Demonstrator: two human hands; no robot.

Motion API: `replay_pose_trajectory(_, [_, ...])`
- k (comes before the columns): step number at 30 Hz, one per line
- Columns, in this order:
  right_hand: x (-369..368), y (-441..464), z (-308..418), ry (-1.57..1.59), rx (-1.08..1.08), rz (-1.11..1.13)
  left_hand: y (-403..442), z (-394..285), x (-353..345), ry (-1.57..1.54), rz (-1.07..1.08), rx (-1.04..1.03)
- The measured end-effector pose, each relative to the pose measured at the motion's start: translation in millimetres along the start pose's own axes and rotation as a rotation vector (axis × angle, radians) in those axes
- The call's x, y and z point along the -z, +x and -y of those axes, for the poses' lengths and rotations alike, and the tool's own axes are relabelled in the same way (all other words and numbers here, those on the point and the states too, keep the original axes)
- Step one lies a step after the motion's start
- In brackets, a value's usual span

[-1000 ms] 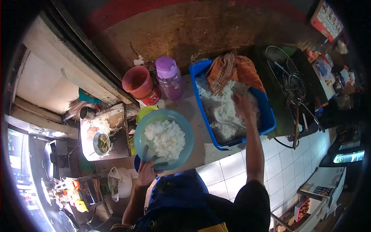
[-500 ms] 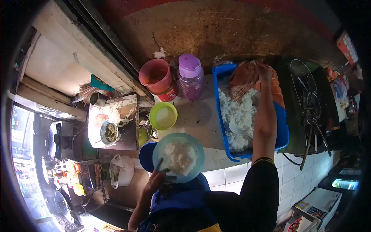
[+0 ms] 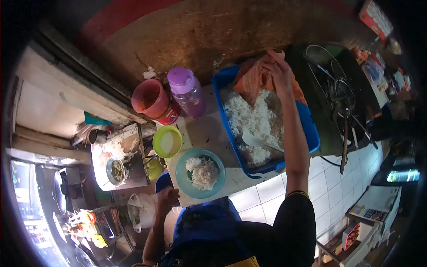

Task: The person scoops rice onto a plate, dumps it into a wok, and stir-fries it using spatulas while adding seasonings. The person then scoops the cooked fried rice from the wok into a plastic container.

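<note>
Cloth (image 3: 249, 83): gripped by right hand (image 3: 279, 76), near bench's (image 3: 209, 131) rear edge
Plate (image 3: 181, 177): set at front-left corner, beside curled left hand (image 3: 167, 198), grip unclear

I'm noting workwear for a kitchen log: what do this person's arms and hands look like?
The left hand and right hand are bare, without gloves. The black right sleeve ends near the elbow with a thin yellow edge.
</note>
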State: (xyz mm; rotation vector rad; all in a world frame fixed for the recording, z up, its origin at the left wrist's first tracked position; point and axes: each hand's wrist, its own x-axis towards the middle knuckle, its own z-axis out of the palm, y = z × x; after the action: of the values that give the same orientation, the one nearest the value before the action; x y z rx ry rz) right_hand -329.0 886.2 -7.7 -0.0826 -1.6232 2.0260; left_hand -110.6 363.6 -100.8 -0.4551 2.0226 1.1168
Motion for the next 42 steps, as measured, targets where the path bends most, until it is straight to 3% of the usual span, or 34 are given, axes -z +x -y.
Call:
replay_pose_trajectory(2, [-6,-9,7,-0.071,0.07,0.055,-1,-74,1,0.152,-0.112,-0.375])
replay_pose_trajectory(4, [-3,-6,-13,-0.022,0.173,0.069,5,-169,-21,0.283,-0.284,-0.937])
replay_pose_trajectory(5, [-6,-7,-14,0.146,0.051,0.105,3,-223,-34,0.33,-0.239,-1.013])
replay_pose_trajectory(6, [-8,-5,-14,0.311,-0.069,0.148,18,-258,-52,0.174,-0.182,-1.052])
replay_pose_trajectory(7, [-10,-6,-14,0.303,-0.046,0.139,37,-297,-68,0.201,-0.19,-1.284])
replay_pose_trajectory(9, [-16,-12,-11,0.056,0.166,0.258,48,-367,-105,0.187,-0.333,-1.449])
replay_pose_trajectory(10, [-24,-19,3,-0.173,0.245,0.232,50,-391,-118,0.181,-0.331,-1.472])
replay_pose_trajectory(12, [-28,-28,33,-0.476,0.313,0.138,58,-427,-134,0.454,-0.235,-1.183])
replay_pose_trajectory(13, [-24,-26,37,-0.48,0.334,0.136,65,-435,-137,0.451,-0.242,-1.204])
replay_pose_trajectory(15, [-8,-19,42,-0.93,0.352,-0.001,75,-449,-142,0.427,-0.194,-1.359])
replay_pose_trajectory(16, [1,-13,42,-0.927,0.374,0.004,72,-455,-142,0.421,-0.213,-1.371])
replay_pose_trajectory(18, [21,0,34,-1.428,0.455,-0.177,64,-460,-140,0.49,-0.249,-1.555])
replay_pose_trajectory(20, [48,17,13,-1.39,0.473,-0.241,55,-468,-130,0.516,-0.25,-1.616])
replay_pose_trajectory(22, [69,29,13,-1.352,0.478,-0.313,59,-478,-117,0.617,-0.273,-1.547])
replay_pose_trajectory(24, [86,34,25,-1.073,0.231,-0.049,63,-482,-101,0.781,-0.353,-1.571])
replay_pose_trajectory(25, [86,35,38,-1.127,0.096,0.022,66,-482,-95,0.927,-0.431,-1.586])
replay_pose_trajectory(28, [59,10,98,-0.937,0.028,0.156,89,-491,-88,0.919,-0.493,-1.668])
replay_pose_trajectory(29, [64,13,92,-0.944,0.189,0.205,81,-496,-91,0.798,-0.451,-1.666])
replay_pose_trajectory(33, [70,28,102,-0.821,0.022,0.29,71,-513,-106,0.518,-0.474,-1.712])
replay_pose_trajectory(35, [83,37,85,-0.829,0.076,0.004,61,-512,-115,0.335,-0.056,-1.437])
replay_pose_trajectory(36, [87,33,91,-0.825,0.077,-0.007,61,-513,-116,0.344,-0.051,-1.443])
replay_pose_trajectory(38, [97,19,109,-1.186,0.571,-0.028,66,-515,-113,1.159,-0.226,-1.832])
replay_pose_trajectory(40, [121,14,97,-1.361,0.579,0.002,74,-517,-108,1.168,-0.297,-1.838])
replay_pose_trajectory(42, [131,6,93,-1.51,0.602,-0.111,74,-526,-107,1.169,-0.37,-1.858])
